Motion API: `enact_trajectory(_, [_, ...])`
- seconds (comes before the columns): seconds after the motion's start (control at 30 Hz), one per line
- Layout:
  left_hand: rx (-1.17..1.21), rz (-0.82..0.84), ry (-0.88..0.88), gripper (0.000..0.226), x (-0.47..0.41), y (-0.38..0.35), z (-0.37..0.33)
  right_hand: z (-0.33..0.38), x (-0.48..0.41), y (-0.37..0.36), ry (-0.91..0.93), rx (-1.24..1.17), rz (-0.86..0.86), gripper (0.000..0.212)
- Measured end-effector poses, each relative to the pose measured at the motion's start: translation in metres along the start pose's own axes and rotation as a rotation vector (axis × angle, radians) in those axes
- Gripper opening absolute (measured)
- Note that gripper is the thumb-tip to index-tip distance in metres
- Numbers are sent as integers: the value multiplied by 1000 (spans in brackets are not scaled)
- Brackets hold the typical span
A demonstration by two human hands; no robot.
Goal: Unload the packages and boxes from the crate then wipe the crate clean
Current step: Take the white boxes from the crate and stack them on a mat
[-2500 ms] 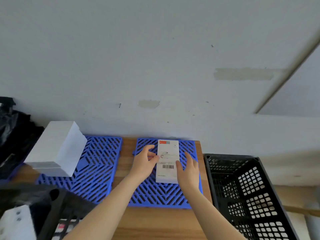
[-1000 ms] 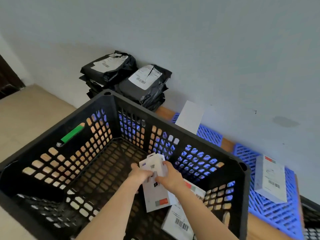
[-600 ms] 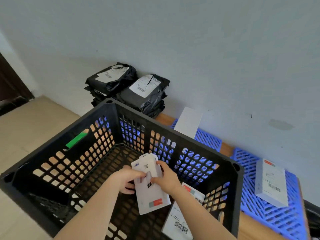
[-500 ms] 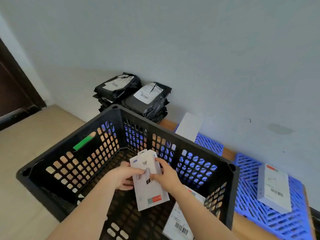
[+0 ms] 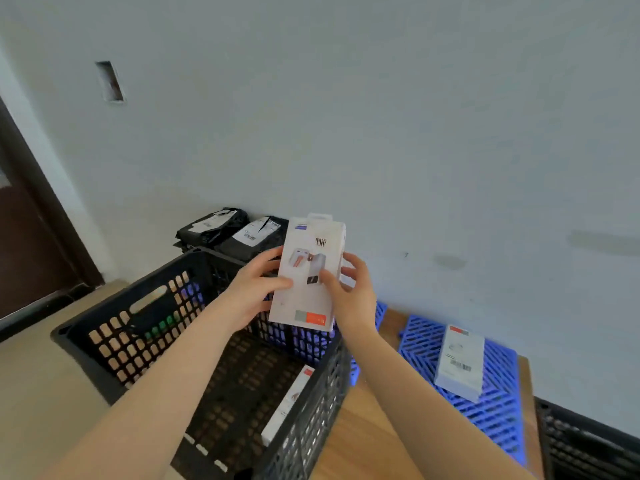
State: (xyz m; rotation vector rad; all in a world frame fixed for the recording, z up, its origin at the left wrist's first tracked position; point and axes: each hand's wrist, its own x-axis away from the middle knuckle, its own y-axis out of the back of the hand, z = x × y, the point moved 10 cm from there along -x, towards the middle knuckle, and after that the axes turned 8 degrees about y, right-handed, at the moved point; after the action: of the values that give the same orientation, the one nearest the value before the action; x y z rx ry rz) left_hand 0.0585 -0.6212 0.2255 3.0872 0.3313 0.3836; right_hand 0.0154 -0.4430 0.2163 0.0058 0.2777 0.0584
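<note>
**Ana:** What is being held?

**Ben:** A white box (image 5: 308, 271) is held up in the air. One long side is gripped by the left hand (image 5: 254, 289), and the other by the right hand (image 5: 349, 292). Both thumbs are pressed on its front. A barcode and a small picture can be seen there, with an orange patch at the bottom end.

**Ana:** Are the hands kept together?

**Ben:** No. They are kept apart by the box, which is clamped between them. It is held nearly upright, tipped a little.

**Ana:** Where is the crate?

**Ben:** The black crate (image 5: 69, 336) is seen below both hands and out past the left one. The held box is lifted above its far end. A second box (image 5: 287, 407) is left inside, under the right forearm, close to the crate wall on that side.

**Ana:** What is found past the right hand?

**Ben:** A blue mat (image 5: 422, 344) is laid on a wooden top (image 5: 367, 420). A third box (image 5: 459, 362) is laid flat on the mat, well apart from the hands. Part of another crate (image 5: 588, 448) is seen lower down, even farther that way.

**Ana:** And behind the hands?

**Ben:** Black bags (image 5: 211, 228) with white labels are piled by the wall, just beyond the left fingers. A brown door (image 5: 27, 237) is seen far off on the left-hand side.
</note>
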Motion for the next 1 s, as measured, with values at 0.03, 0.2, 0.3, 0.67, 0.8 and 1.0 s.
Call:
enact_trajectory(0.03, [-9,22,-35,52,1,-23,-9,6,0,25,0,-22,-49,37])
enact_trajectory(0.2, [-51,105,-103,51,-8,-134,-22,8,-2,144,-37,-25,-199,32])
enact_trajectory(0.3, [-80,127,-109,50,-23,-196,-10,-13,-2,200,-84,-24,-241,43])
enact_trajectory(0.67, [-142,291,113,46,-124,-351,105,-163,-20,327,-330,28,-339,58])
enact_trajectory(0.8, [-221,312,185,48,-170,-370,155,-225,-31,337,-429,68,-362,58])
enact_trajectory(1.0, [-329,355,245,49,-208,-385,210,-295,-32,341,-579,113,-379,58])
